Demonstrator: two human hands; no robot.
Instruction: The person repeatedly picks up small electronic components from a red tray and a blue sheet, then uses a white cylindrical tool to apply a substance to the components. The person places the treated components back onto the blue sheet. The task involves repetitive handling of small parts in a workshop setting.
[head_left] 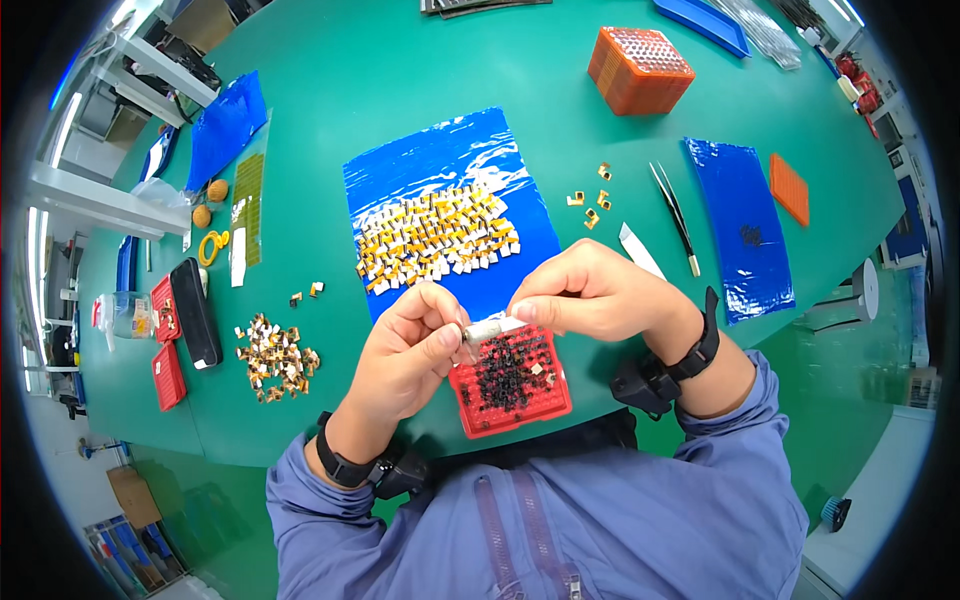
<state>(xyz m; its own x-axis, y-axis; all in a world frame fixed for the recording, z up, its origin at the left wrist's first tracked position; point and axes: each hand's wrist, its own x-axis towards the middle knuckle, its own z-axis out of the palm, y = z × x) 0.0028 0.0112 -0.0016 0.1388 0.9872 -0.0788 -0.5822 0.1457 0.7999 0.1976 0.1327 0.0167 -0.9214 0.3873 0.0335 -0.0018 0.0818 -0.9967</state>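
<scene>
My left hand (405, 350) and my right hand (590, 295) meet at chest height, both closed in a pinch. Between their fingertips is a small whitish strip (490, 328), its exact kind too small to tell. Just beneath lies a red tray (482, 424) scattered with many tiny black parts (505, 375) and a few pale pieces. Beyond the hands, a blue film sheet (400, 165) carries tightly packed rows of small gold-and-white parts (435, 235). A white blade-shaped strip (640, 252) rests on the table past my right hand.
Tweezers (677, 220) and a few loose gold parts (592, 208) lie to the right, near another blue sheet (740, 210). An orange box (640, 72) stands farther back. Leftward are a heap of gold-and-white parts (280, 360), a black case (195, 312) and yellow scissors (212, 246).
</scene>
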